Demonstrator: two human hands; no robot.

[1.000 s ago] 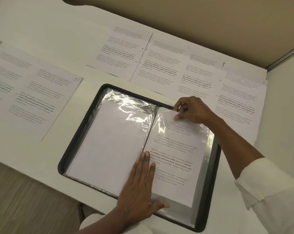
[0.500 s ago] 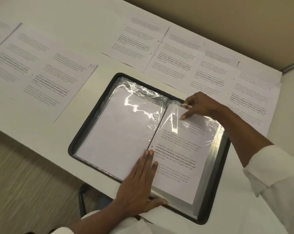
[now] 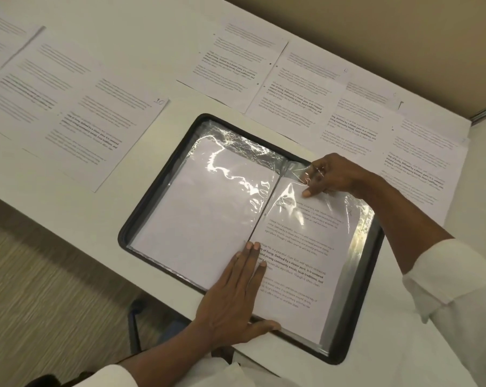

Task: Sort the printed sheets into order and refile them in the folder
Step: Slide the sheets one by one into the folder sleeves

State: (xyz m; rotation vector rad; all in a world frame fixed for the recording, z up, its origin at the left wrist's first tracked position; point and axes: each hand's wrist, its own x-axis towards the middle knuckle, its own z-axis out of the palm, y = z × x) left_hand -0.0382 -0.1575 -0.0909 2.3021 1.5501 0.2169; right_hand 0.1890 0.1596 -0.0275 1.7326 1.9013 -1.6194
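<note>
A black-rimmed folder (image 3: 158, 181) of clear plastic sleeves lies open and flat on the white tabletop (image 3: 141, 51). Its left sleeve (image 3: 236, 152) shows a blank white sheet (image 3: 208, 219). The right sleeve (image 3: 357, 216) covers a printed sheet (image 3: 294, 261). Loose printed sheets (image 3: 96, 121) lie flat at 10 o'clock, with an overlapping row of sheets (image 3: 306, 90) from 12 to 2 o'clock.

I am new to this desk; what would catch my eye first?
An open black folder lies at the near edge of the table, its right plastic sleeve glaring. The left hand presses flat on it; the right hand pinches that sleeve's top. Printed sheets lie spread behind.
</note>
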